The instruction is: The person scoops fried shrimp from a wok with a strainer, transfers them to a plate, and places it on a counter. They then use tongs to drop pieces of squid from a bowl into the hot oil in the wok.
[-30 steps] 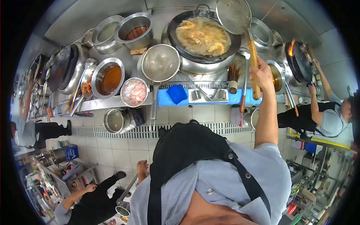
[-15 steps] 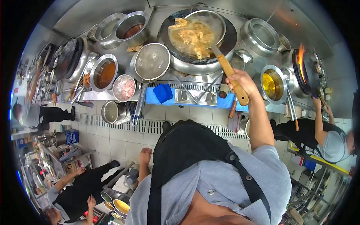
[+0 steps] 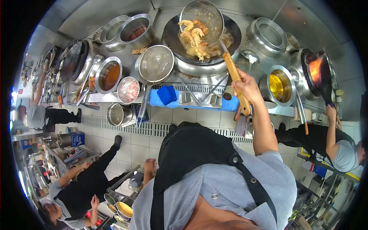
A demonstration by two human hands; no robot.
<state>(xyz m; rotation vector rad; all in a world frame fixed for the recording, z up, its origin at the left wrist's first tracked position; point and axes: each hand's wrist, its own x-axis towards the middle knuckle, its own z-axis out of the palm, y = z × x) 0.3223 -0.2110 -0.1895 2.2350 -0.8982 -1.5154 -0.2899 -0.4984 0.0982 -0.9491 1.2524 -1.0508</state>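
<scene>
My right hand (image 3: 245, 88) is closed around the wooden handle (image 3: 234, 78) of a wire-mesh strainer (image 3: 212, 23). The strainer is tilted over a dark wok (image 3: 170, 34) on the burner. Golden fried pieces that look like battered prawns (image 3: 197, 36) lie at its near edge, some apparently down in the bubbling oil. Which ones rest on the mesh is hard to tell. Low beside my apron hangs my left hand (image 3: 150, 165), away from the stove, its fingers loosely curled with nothing visible in them.
Left of the wok, a second strainer (image 3: 171, 63) rests on a pot, near a bowl of pale pink pieces (image 3: 128, 90) and a pot of reddish-brown liquid (image 3: 119, 63). To the right are a ladle (image 3: 250, 56) and an oil pot (image 3: 289, 100). Co-workers stand at right (image 3: 314, 143) and behind (image 3: 92, 180).
The strainer has risen and shifted toward the back of the wok, its mesh now tilted, with fried pieces at its near edge. The co-worker at right has tipped up a wok by the flame.
</scene>
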